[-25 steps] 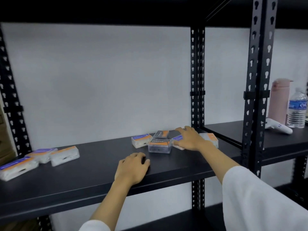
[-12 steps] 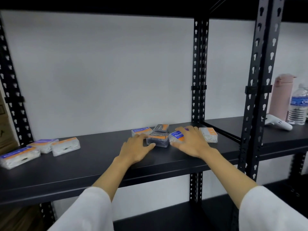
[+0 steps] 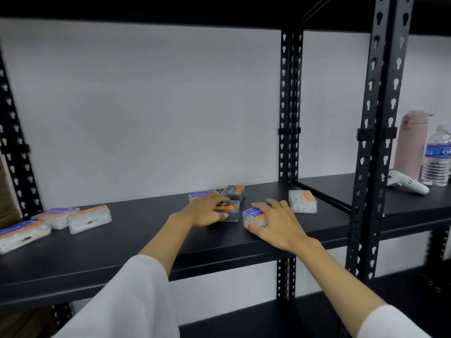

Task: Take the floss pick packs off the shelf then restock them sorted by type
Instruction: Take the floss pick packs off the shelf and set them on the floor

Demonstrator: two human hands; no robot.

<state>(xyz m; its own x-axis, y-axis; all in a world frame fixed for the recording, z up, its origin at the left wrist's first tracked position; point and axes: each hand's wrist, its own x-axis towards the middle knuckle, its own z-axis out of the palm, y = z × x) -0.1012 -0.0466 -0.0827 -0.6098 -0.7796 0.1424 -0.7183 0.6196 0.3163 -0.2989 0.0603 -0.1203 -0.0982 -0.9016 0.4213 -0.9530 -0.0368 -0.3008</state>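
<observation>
Several floss pick packs lie on the black shelf (image 3: 122, 242). My left hand (image 3: 203, 212) holds a dark clear pack with an orange label (image 3: 231, 211), fingers over its top and thumb against its front. My right hand (image 3: 273, 222) grips a white pack with a blue "Round" label (image 3: 253, 213), thumb under its front edge. Behind them lie another blue-labelled pack (image 3: 201, 193) and a second dark pack (image 3: 233, 191). A white pack with an orange label (image 3: 302, 201) sits to the right. Three more white packs (image 3: 89, 218) are grouped at the far left.
Black perforated uprights (image 3: 289, 106) divide the shelf from the neighbouring bay. On that right-hand shelf stand a pink flask (image 3: 410, 147) and a water bottle (image 3: 439, 159), with a white handheld device (image 3: 407, 185) lying in front of them. A lower shelf runs beneath.
My left hand has moved from the shelf's front edge forward onto the dark pack. My right hand has drawn the blue-labelled pack toward the front edge.
</observation>
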